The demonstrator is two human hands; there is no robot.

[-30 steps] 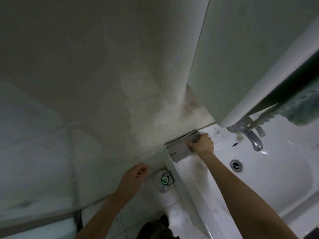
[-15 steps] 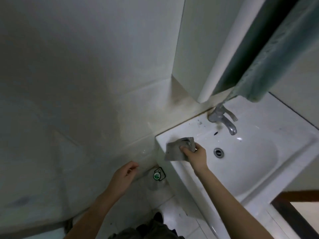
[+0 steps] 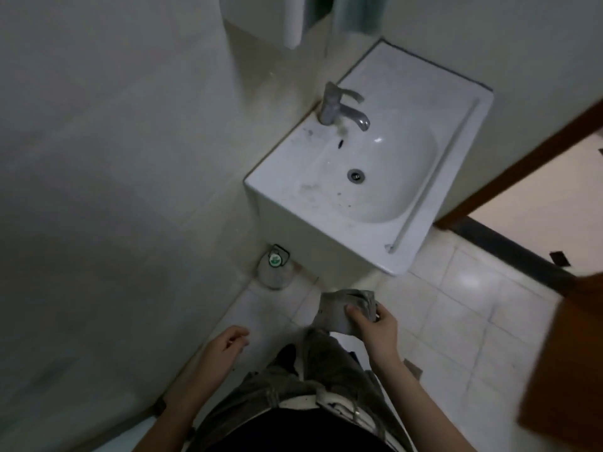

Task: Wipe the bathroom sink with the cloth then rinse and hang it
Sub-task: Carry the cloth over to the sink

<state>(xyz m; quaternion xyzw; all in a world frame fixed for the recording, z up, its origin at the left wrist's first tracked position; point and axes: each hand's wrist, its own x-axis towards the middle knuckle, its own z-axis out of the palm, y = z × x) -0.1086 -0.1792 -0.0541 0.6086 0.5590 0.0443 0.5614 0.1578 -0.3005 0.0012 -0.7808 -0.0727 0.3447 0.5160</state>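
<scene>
Pulling back, I am taking the cloth (image 3: 339, 309) off the sink (image 3: 326, 207): my right hand (image 3: 380, 336) is gripping it at six o'clock from the sink, well apart, my left hand (image 3: 225, 347) hanging loose, empty, at seven. Wiping is probably ending; rinsing is coming next.

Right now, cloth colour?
Plain grey, no pattern; cloth held in right hand, head view.

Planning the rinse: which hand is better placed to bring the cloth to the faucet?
Right. The right hand grips the grey cloth just in front of the sink; the left hand is empty, off toward the wall.
</scene>
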